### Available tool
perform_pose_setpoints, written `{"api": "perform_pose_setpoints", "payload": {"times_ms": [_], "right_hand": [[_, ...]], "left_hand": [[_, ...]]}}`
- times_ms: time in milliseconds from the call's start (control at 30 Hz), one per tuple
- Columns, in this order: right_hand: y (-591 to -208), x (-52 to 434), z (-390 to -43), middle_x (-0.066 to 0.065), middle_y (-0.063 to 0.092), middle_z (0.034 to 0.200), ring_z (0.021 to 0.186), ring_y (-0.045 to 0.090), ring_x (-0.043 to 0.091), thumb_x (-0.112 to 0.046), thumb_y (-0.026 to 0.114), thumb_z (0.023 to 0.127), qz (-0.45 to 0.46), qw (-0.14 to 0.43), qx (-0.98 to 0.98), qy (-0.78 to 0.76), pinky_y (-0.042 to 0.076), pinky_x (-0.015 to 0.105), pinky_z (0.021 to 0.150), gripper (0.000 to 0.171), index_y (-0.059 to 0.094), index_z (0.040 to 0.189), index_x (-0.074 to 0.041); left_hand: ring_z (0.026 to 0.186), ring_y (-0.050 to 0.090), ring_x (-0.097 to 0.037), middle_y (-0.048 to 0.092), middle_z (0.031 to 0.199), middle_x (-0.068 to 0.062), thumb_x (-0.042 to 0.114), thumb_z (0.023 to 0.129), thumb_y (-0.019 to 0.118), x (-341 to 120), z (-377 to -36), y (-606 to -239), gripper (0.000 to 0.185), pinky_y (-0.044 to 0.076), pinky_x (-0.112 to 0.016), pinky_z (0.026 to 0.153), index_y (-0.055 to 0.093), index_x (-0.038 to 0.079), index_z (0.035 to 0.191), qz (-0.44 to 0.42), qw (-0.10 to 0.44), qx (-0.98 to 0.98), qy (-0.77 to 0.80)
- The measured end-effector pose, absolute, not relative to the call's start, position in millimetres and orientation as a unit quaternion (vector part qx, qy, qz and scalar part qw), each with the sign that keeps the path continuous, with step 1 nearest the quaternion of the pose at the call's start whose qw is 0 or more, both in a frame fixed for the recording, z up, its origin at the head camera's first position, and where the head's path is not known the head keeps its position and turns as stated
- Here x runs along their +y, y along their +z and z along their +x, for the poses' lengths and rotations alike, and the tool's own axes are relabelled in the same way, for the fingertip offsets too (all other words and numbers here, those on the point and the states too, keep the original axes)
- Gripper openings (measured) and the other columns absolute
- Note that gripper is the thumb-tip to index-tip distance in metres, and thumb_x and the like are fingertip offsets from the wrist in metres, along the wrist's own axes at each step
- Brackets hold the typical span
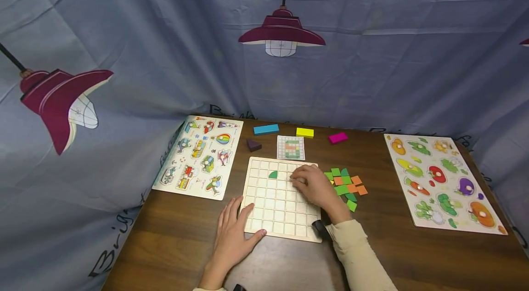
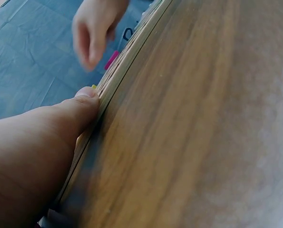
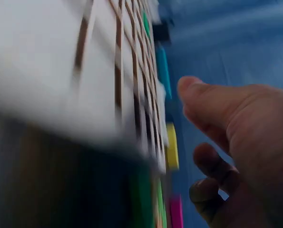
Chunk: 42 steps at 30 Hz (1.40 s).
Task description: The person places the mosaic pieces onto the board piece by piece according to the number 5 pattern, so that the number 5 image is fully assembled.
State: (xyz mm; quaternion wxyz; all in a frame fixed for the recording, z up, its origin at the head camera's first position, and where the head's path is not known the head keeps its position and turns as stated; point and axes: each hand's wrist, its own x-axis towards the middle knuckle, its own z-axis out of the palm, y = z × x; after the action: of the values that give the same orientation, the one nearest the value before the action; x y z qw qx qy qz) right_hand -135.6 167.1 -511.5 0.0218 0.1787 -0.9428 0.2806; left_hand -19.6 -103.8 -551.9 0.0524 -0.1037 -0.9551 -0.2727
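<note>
The grid board point(image 1: 281, 199) lies flat on the brown table point(image 1: 392, 245), low in the middle of the head view, with one green quarter-round piece point(image 1: 273, 174) seated in a cell near its top edge. The left hand point(image 1: 233, 231) rests at the board's lower left corner, fingers straight and spread, the thumb against the board's near edge; the left wrist view shows that thumb point(image 2: 84, 102) touching the board's side. The right hand point(image 1: 312, 185) hovers over the board's upper right part with fingers loosely curled; whether it holds a piece cannot be told, and the right wrist view is too blurred to help. Just right of the board sits a loose heap of green and orange tiles point(image 1: 346, 185). Above the board lies a small pattern card point(image 1: 291, 148), and beyond it a blue block point(image 1: 266, 129), a yellow block point(image 1: 305, 132), a pink block point(image 1: 338, 137) and a dark wedge point(image 1: 253, 145). A vehicle puzzle point(image 1: 200, 155) lies at left, a vegetable puzzle point(image 1: 442, 181) at right.
</note>
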Motion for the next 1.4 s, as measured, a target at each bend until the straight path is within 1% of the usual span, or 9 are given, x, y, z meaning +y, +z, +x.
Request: {"api": "perform_pose_setpoints", "payload": {"times_ms": [200, 333, 367, 433, 633, 900, 1067, 1267, 1400], "right_hand": [[-521.4, 242.6, -100.5, 0.007, 0.072, 0.113, 0.095, 0.067, 0.026, -0.012, 0.08, 0.088, 0.087, 0.098, -0.942, 0.309, 0.055, 0.048, 0.089, 0.02, 0.077, 0.107, -0.011], [-528.3, 285.5, -80.8, 0.007, 0.072, 0.106, 0.085, 0.061, 0.004, -0.011, 0.081, 0.086, 0.026, 0.157, -0.934, 0.32, 0.051, 0.018, 0.078, 0.02, 0.077, 0.106, -0.01], [-530.4, 293.5, -76.6, 0.007, 0.072, 0.105, 0.083, 0.057, 0.0, -0.011, 0.082, 0.086, 0.013, 0.17, -0.932, 0.32, 0.046, 0.013, 0.07, 0.021, 0.077, 0.106, -0.01], [-536.3, 306.6, -70.8, 0.008, 0.072, 0.104, 0.081, 0.054, -0.005, -0.01, 0.083, 0.084, -0.006, 0.191, -0.927, 0.322, 0.041, 0.006, 0.068, 0.023, 0.077, 0.106, -0.009], [-550.1, 321.3, -64.5, 0.012, 0.071, 0.105, 0.08, 0.053, 0.005, -0.011, 0.088, 0.079, -0.023, 0.207, -0.931, 0.299, 0.038, 0.009, 0.067, 0.031, 0.076, 0.108, -0.008], [-555.2, 319.7, -64.9, 0.017, 0.065, 0.108, 0.077, 0.051, 0.02, -0.024, 0.085, 0.084, -0.084, 0.15, -0.948, 0.266, 0.036, 0.026, 0.063, 0.041, 0.069, 0.116, -0.004], [-554.9, 318.6, -65.9, 0.016, 0.063, 0.104, 0.074, 0.051, 0.022, -0.018, 0.072, 0.093, -0.096, 0.134, -0.951, 0.263, 0.035, 0.031, 0.063, 0.033, 0.065, 0.123, -0.005], [-553.9, 317.8, -66.2, 0.019, 0.063, 0.119, 0.079, 0.053, 0.024, -0.024, 0.074, 0.093, -0.093, 0.128, -0.952, 0.263, 0.036, 0.033, 0.065, 0.046, 0.061, 0.132, -0.004], [-554.4, 317.6, -68.3, 0.02, 0.063, 0.124, 0.081, 0.055, 0.027, -0.019, 0.069, 0.094, -0.105, 0.129, -0.95, 0.264, 0.037, 0.036, 0.067, 0.043, 0.06, 0.134, -0.006]], "left_hand": [[0.153, 0.028, -0.038, 0.035, 0.163, -0.013, 0.06, 0.082, 0.075, -102.3, -20.1, -551.9, 0.077, 0.022, -0.058, 0.123, 0.054, 0.021, 0.145, -0.105, 0.052, -0.954, -0.275], [0.153, 0.028, -0.038, 0.035, 0.163, -0.013, 0.06, 0.083, 0.075, -104.0, -20.6, -553.2, 0.076, 0.021, -0.057, 0.122, 0.054, 0.022, 0.145, -0.105, 0.056, -0.954, -0.276], [0.153, 0.028, -0.037, 0.035, 0.163, -0.013, 0.059, 0.082, 0.076, -104.6, -20.8, -553.4, 0.076, 0.022, -0.057, 0.122, 0.054, 0.022, 0.145, -0.104, 0.057, -0.954, -0.276], [0.153, 0.028, -0.037, 0.036, 0.162, -0.014, 0.059, 0.082, 0.076, -105.4, -21.2, -553.5, 0.076, 0.022, -0.057, 0.122, 0.054, 0.022, 0.145, -0.104, 0.06, -0.953, -0.278], [0.153, 0.028, -0.037, 0.037, 0.162, -0.014, 0.058, 0.083, 0.076, -105.4, -20.7, -554.1, 0.075, 0.022, -0.057, 0.121, 0.055, 0.022, 0.145, -0.102, 0.057, -0.952, -0.283], [0.153, 0.029, -0.036, 0.037, 0.162, -0.013, 0.058, 0.083, 0.076, -104.0, -19.4, -554.8, 0.075, 0.022, -0.058, 0.121, 0.055, 0.023, 0.145, -0.106, 0.058, -0.951, -0.283], [0.152, 0.029, -0.036, 0.037, 0.161, -0.014, 0.058, 0.082, 0.076, -103.7, -18.6, -555.5, 0.075, 0.022, -0.058, 0.121, 0.055, 0.022, 0.145, -0.106, 0.06, -0.952, -0.281], [0.153, 0.028, -0.036, 0.037, 0.162, -0.013, 0.058, 0.083, 0.076, -103.3, -19.2, -555.7, 0.075, 0.021, -0.057, 0.121, 0.054, 0.023, 0.145, -0.108, 0.058, -0.951, -0.284], [0.152, 0.029, -0.036, 0.037, 0.162, -0.013, 0.058, 0.083, 0.076, -103.1, -19.9, -555.5, 0.075, 0.021, -0.057, 0.121, 0.054, 0.023, 0.145, -0.108, 0.057, -0.951, -0.283]]}}
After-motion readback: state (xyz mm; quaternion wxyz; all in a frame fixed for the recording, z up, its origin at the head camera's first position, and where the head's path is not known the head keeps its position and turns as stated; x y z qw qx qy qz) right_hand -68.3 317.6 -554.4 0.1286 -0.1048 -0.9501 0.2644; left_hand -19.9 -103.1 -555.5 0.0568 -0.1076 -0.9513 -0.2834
